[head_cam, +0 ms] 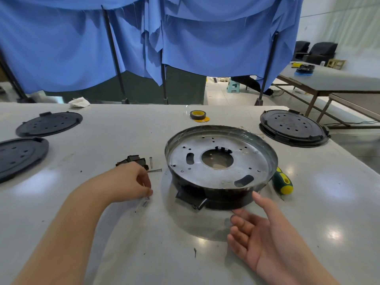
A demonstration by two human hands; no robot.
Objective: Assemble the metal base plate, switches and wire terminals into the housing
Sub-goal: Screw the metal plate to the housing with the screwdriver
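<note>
My left hand [131, 183] pinches a small terminal [145, 202] off the table [102, 233]; I'd lift it straight while my empty, spread right hand [255, 233] steadies the housing [222, 199].

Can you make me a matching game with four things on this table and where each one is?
Things:
1. screwdriver
2. tape roll
3. black switches
4. stacked black covers

Places:
A. far right corner of the table
B. just beyond the left hand
C. right of the housing, close beside it
D. behind the housing, near the table's far edge

Pairs: 1-C, 2-D, 3-B, 4-A
</note>
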